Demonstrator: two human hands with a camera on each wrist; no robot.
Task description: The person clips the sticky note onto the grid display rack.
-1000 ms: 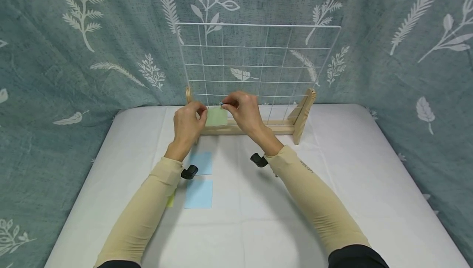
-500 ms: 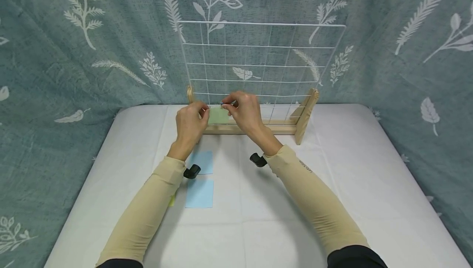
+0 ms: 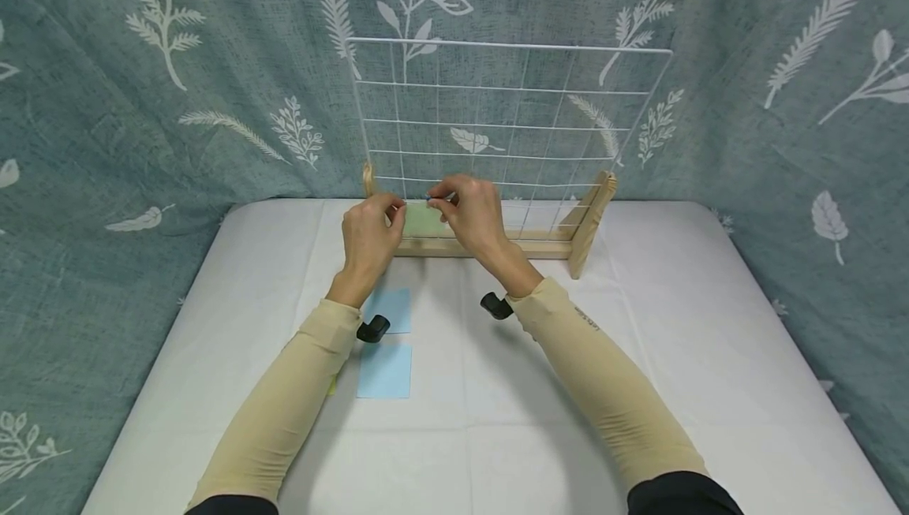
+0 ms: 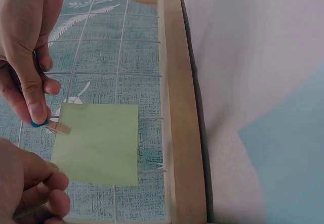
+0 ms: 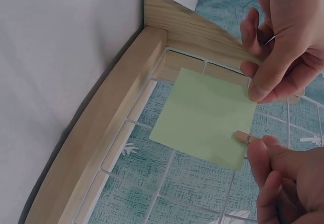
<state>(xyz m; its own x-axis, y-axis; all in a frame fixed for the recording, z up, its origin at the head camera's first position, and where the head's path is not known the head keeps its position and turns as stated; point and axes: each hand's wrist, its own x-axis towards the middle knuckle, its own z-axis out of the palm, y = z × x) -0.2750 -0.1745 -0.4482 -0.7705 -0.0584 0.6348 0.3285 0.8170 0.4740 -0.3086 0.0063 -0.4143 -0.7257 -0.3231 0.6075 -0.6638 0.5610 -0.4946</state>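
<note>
A square light-green paper note (image 3: 424, 220) lies against the lower left of a white wire grid (image 3: 511, 45). My left hand (image 3: 371, 237) pinches the note's upper left corner between thumb and fingertip, as the right wrist view shows. At the other upper corner, my right hand (image 3: 472, 214) pinches a small wooden clothespin (image 5: 242, 136). The clothespin's tip overlaps the note's face near the top edge. A bit of blue (image 4: 39, 123) shows at its handle end, under the right thumb. Whether the clothespin also grips the wire cannot be made out.
A wooden stand (image 3: 497, 249) holds the grid upright on the white-covered table (image 3: 540, 428). Nearer me lie two blue notes, a front one (image 3: 384, 371) and a rear one (image 3: 398, 310). A yellow-green note (image 3: 332, 386) is mostly hidden by the left sleeve. A patterned curtain (image 3: 234, 50) hangs behind.
The head view shifts slightly, so the grid and note sit a little farther right in it. Both hands keep their pinches on the note and the clothespin.
</note>
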